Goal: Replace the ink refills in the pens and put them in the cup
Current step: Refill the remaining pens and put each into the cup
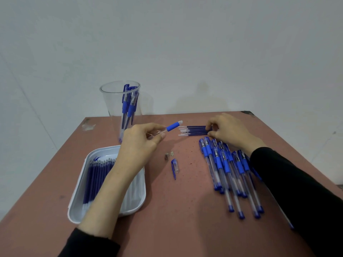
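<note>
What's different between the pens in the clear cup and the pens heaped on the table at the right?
The pens in the cup stand leaning inside the clear cup, while the heaped pens lie flat on the table. The cup holds only a few pens, and the heap has many more. Both sets have clear barrels and blue grips.

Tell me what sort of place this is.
Likely a bare work station set up for one job: a worn table against a blank wall, holding a tray of refills, loose pens and a cup.
</note>
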Demonstrator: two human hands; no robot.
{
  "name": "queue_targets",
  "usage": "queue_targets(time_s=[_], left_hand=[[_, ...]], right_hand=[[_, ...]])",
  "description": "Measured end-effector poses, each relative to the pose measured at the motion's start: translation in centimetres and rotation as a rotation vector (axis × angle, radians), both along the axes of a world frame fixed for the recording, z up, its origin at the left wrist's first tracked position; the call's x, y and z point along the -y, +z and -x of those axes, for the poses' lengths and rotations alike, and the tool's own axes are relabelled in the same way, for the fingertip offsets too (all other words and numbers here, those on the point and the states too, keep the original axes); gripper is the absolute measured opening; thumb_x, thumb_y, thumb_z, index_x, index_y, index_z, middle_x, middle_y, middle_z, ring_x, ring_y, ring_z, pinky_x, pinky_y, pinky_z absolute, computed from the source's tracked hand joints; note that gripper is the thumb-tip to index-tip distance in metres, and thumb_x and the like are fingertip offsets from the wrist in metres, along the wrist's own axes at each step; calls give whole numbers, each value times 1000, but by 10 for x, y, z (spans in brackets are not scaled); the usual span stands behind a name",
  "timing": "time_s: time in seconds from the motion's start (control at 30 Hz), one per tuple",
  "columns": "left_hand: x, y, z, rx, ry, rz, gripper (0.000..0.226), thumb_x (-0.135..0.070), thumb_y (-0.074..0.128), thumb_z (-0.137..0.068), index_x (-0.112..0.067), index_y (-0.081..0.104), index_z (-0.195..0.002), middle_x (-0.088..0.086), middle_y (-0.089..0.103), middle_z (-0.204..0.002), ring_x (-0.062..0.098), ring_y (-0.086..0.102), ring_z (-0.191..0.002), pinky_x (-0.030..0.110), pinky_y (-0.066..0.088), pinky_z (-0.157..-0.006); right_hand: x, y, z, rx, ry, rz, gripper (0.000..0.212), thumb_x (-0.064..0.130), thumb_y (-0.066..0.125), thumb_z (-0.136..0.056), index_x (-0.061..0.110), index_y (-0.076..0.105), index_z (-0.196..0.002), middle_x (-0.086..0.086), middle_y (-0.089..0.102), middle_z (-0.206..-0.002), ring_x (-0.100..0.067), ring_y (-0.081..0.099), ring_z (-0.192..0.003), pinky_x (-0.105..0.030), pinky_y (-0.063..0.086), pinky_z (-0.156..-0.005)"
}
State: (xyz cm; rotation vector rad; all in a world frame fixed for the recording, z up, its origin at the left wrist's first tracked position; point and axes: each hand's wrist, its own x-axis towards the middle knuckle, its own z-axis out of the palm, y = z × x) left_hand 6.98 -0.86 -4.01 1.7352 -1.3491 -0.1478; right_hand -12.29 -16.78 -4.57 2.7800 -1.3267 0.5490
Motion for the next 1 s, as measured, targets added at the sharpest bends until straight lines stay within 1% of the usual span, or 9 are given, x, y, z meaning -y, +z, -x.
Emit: queue_targets(time_s=[0.2, 0.3, 0.4, 0.5, 0.57, 0.7, 0.77, 0.87, 1.0], left_hand=[[-2, 0, 0, -8, -9, 18, 17, -24, 66, -87, -24, 73, -102, -12, 66, -76, 3, 60, -74, 5, 40, -64], [-1, 0, 2, -46, -32, 36, 15, -25, 65, -87, -23, 73, -100, -10, 70, -75, 2, 63, -72, 9, 43, -65], [-3, 2, 6, -135, -88, 74, 13, -24, 67, -86, -20, 74, -96, -9, 72, -75, -3, 63, -66, 8, 45, -66], [-7, 5, 12, -195, -161, 91, 5, -25, 70, -84, -24, 71, -89, -9, 72, -75, 1, 66, -66, 12, 48, -66], [-13, 6, 13, -192, -180, 83, 6, -27, 70, -84, -25, 71, -90, -11, 72, -79, -1, 67, -73, 11, 49, -68], [-36, 8, -13, -63, -8, 76, 11, -28, 64, -89, -23, 73, -91, -19, 69, -82, -4, 63, -79, 6, 45, -71], [-49, 7, -33, 49, 112, 25, 8, -28, 65, -87, -24, 72, -84, -18, 67, -76, -2, 61, -73, 8, 44, -65], [-61, 2, -55, 222, 237, -200, 7, -27, 66, -85, -24, 69, -79, -12, 64, -72, 2, 56, -68, 16, 40, -60], [-63, -5, -57, 280, 270, -410, 10, -31, 68, -81, -21, 69, -76, -3, 69, -82, 20, 63, -80, 28, 47, -69]], right_hand=[[-14, 1, -6, 128, 3, -8, 10, 19, 61, -90, 19, 70, -95, 6, 59, -81, -14, 55, -81, -24, 34, -63], [-38, 8, -17, 382, 56, -162, 13, 20, 60, -92, 18, 72, -96, 8, 66, -84, -6, 59, -81, -17, 42, -68], [-72, 16, -30, 686, 139, -504, 18, 36, 62, -90, 24, 74, -87, 10, 70, -80, 4, 60, -70, -6, 43, -63], [-94, 17, -44, 897, 188, -674, 20, 34, 64, -89, 18, 74, -82, -2, 70, -79, -5, 56, -65, -20, 43, -60], [-102, 16, -52, 1050, 197, -696, 14, 25, 66, -88, 15, 73, -82, 0, 70, -74, -7, 55, -65, -22, 42, -62], [-111, 15, -63, 1241, 239, -580, 8, 18, 64, -90, 15, 66, -83, 1, 69, -71, -10, 62, -66, -27, 47, -69], [-114, 11, -66, 1181, 261, -380, 5, 19, 64, -91, 20, 63, -85, -2, 67, -73, -15, 60, -66, -26, 47, -68], [-116, 3, -69, 997, 283, -117, 4, 23, 65, -88, 27, 64, -90, 9, 60, -73, -4, 53, -67, -18, 43, -65], [-116, -5, -72, 871, 307, -24, 15, 27, 63, -84, 22, 70, -96, 16, 57, -73, -1, 52, -74, -14, 40, -69]])
